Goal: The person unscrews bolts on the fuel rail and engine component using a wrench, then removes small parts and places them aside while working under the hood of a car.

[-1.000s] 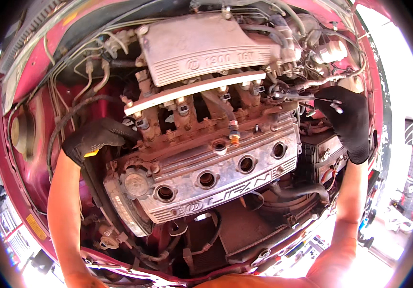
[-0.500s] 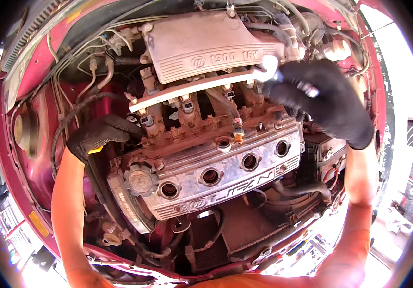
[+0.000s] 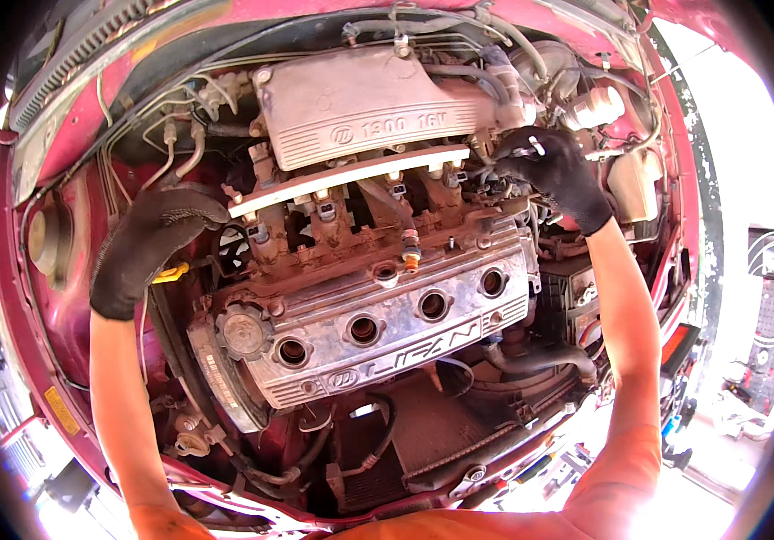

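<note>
My left hand (image 3: 160,241), in a black glove, is at the left end of the pale fuel rail (image 3: 351,183), its bent fingers closed on that end. Beyond the rail's right end is my right hand (image 3: 553,175), also gloved, curled among hoses and wiring. A small shiny metal piece (image 3: 535,147) shows at its fingers; its kind is unclear, and the fingertips are partly hidden. Several injectors with connectors (image 3: 325,211) sit under the rail. In front lies the metal valve cover (image 3: 396,328) with several open round holes.
A dusty engine cover (image 3: 369,99) stands behind the rail. A yellow handle (image 3: 171,273) sticks up below my left wrist. Round the engine are an oil filler cap (image 3: 244,334), a pale reservoir (image 3: 634,184), a thick hose (image 3: 544,362) and the red bay wall (image 3: 81,297).
My left hand has risen from below the rail to its left end. My right hand has moved lower beyond the rail's right end, baring that end. The view has shifted slightly.
</note>
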### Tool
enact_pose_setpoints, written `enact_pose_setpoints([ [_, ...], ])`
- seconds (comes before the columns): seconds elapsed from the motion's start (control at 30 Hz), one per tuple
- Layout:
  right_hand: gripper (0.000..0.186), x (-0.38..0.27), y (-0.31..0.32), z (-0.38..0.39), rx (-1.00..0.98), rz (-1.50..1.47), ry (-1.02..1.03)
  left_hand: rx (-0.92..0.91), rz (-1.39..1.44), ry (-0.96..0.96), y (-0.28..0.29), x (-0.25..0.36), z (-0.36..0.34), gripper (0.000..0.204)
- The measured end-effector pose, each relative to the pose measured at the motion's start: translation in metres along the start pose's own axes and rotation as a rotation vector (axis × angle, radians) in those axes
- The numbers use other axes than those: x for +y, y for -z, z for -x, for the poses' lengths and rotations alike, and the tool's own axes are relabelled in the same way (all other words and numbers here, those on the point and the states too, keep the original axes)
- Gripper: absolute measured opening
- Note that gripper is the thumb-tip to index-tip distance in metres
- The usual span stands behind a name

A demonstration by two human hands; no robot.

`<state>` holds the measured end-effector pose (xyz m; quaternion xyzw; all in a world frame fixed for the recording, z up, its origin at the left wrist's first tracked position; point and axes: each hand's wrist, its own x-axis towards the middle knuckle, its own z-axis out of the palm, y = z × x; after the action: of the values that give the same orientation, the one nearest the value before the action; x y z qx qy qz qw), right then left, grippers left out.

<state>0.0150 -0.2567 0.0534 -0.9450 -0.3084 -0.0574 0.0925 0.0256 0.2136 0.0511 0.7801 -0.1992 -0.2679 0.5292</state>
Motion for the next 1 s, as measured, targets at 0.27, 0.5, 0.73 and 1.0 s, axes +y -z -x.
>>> enact_pose_setpoints([
  [0.27,0.034,0.035,-0.02,0.028,0.013,0.301,0.271,-0.025,-0.373,-0.28,-0.159,0.054,-0.055,0.022],
  [0.5,0.035,0.045,-0.023,0.023,-0.021,-0.03,0.135,0.11,-0.537,-0.194,-0.256,0.069,-0.139,0.032],
  [0.73,0.035,0.05,-0.033,0.032,0.094,-0.104,0.206,0.209,-0.271,-0.038,-0.27,0.059,-0.164,0.024],
  [1.0,0.034,0.04,-0.024,0.028,0.124,-0.06,0.19,-0.175,-0.538,-0.117,-0.252,0.044,-0.191,0.04],
])
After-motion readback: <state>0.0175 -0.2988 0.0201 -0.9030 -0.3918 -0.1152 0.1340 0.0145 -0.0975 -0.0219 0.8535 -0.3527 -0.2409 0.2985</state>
